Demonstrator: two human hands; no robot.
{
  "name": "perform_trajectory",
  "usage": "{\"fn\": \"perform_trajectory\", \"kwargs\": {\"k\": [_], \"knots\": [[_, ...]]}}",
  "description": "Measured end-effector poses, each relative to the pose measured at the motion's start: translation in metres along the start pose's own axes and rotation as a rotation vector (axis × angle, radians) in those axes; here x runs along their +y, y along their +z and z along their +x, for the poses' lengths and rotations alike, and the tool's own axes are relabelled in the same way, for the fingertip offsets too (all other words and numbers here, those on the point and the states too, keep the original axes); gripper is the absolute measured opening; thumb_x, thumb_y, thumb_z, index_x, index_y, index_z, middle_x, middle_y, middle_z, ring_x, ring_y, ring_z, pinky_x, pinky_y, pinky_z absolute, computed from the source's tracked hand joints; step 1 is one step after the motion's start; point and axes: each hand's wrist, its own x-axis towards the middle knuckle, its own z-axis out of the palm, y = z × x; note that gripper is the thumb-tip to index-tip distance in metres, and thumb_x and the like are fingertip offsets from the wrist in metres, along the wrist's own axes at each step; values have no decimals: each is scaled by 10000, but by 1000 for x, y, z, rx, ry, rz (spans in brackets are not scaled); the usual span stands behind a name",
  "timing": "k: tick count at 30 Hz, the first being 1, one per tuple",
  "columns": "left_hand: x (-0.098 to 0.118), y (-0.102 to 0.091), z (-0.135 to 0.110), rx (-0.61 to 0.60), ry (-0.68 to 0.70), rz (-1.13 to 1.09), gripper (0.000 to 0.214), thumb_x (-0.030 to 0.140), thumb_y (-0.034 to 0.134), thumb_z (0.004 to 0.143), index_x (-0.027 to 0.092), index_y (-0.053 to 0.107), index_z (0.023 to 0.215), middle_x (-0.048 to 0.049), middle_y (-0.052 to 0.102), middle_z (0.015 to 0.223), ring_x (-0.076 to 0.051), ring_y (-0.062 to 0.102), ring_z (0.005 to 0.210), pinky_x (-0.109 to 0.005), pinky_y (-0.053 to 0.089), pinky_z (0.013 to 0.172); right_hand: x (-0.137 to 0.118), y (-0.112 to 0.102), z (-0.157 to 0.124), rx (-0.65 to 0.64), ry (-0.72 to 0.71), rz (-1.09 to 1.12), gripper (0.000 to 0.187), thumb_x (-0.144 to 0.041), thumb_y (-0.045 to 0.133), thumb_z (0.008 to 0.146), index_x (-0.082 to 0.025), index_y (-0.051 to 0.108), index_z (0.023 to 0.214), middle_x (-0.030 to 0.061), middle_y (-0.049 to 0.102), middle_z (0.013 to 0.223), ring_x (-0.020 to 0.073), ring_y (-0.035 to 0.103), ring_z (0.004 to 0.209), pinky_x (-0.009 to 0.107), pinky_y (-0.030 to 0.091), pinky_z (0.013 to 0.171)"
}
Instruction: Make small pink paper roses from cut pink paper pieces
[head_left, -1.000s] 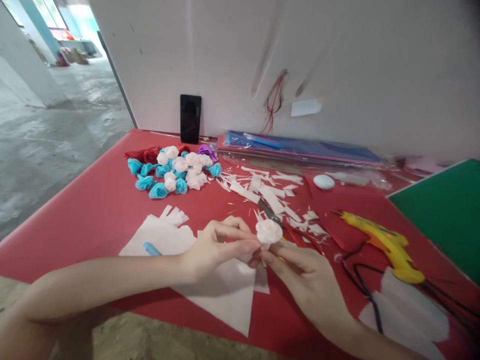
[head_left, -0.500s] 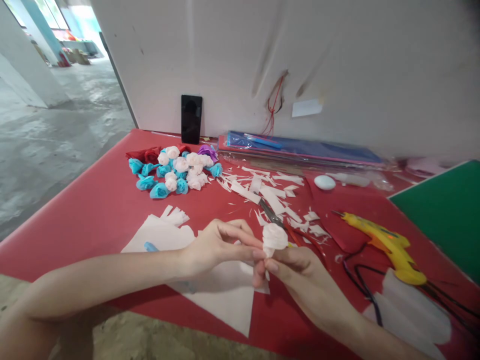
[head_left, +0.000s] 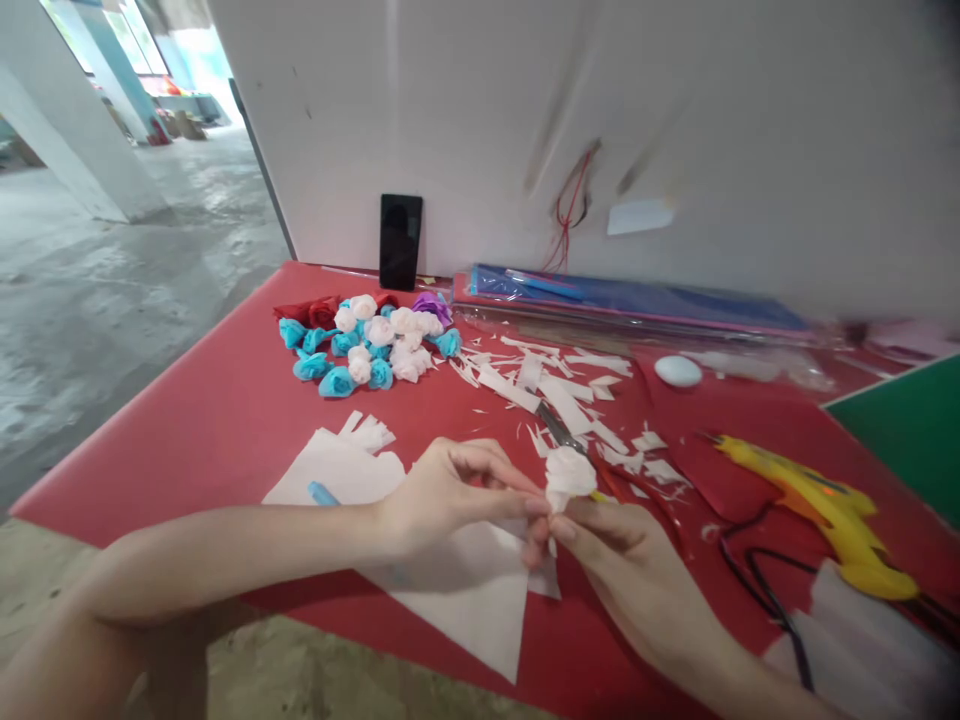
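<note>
A white paper flower (head_left: 568, 474) is held upright between both hands, above the red table (head_left: 225, 400). My left hand (head_left: 465, 495) pinches its narrow base from the left, fingertips closed. From the right, my right hand (head_left: 626, 560) grips the same base between thumb and fingers. Just behind the flower lies a pair of scissors (head_left: 556, 425) with red handles, partly hidden. Under my left forearm are white paper sheets (head_left: 465, 610) and a blue pen-like stick (head_left: 322, 493), only one end of which shows.
Blue, white, red and purple paper flowers (head_left: 337, 381) lie at the back left, beside white paper scraps (head_left: 570, 400). A yellow glue gun (head_left: 817, 500) with a black cord rests at the right. A phone (head_left: 400, 242) leans on the wall. A white egg-shaped object (head_left: 678, 371) and green board (head_left: 907, 430) are rightward.
The whole scene has shifted slightly rightward in view as the camera turned left. Both hands keep their pinch on the flower, with little other change.
</note>
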Motion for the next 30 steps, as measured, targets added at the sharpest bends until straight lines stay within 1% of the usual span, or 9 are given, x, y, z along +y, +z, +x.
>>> {"fn": "perform_trajectory", "kwargs": {"k": [3,5,6,7,10,13,19,24,30], "knots": [[14,-20,2,93,105,548,98,220,632,708,145,630,646,13,568,632,-85,546,603,-215,447,600,4,1,4,50,20,16,250,-398,600,751,-202,694,628,17,638,584,121,517,544,210,407,508],[26,-43,1,93,186,977,115,239,586,750,152,647,705,-6,611,716,-90,556,664,-211,447,654,7,2,8,61,38,32,248,-376,603,751,-197,674,593,8,627,584,113,504,542,211,399,519],[31,-56,-2,133,198,1204,140,249,554,772,163,650,715,-7,625,738,-92,558,680,-211,442,660,9,3,10,60,48,40,256,-370,602,752,-194,664,577,4,620,582,108,495,536,210,393,515],[34,-69,-5,166,183,1283,137,234,550,769,161,654,716,-18,636,749,-110,559,706,-227,434,669,10,3,11,58,58,48,266,-369,598,754,-190,658,567,2,611,576,105,486,531,210,387,510],[36,-100,-19,218,111,1414,153,213,518,772,171,664,745,-36,648,783,-149,563,751,-257,419,667,14,5,13,42,91,72,272,-378,600,749,-179,658,572,7,602,571,103,476,526,209,375,491],[27,-114,-34,234,45,1508,181,246,501,781,190,671,749,-33,655,775,-161,567,746,-247,409,623,15,7,12,23,120,90,260,-381,610,738,-171,659,593,15,612,586,104,475,519,212,378,480],[15,-117,-44,180,-2,1599,221,217,466,800,214,672,723,-23,666,793,-163,576,775,-248,406,673,14,9,11,-1,161,103,237,-347,608,750,-169,654,601,5,598,583,95,473,517,208,379,491],[15,-118,-44,252,-37,1599,217,223,467,789,193,666,707,-40,673,763,-182,584,748,-263,415,644,13,10,11,-11,183,110,246,-364,615,736,-171,654,588,5,601,580,94,468,501,209,380,486],[14,-120,-45,343,-21,1521,145,195,503,737,204,647,744,-31,684,815,-198,592,798,-340,407,809,12,11,12,-12,206,121,251,-379,625,721,-172,663,585,10,609,573,93,473,496,205,380,478]]}}
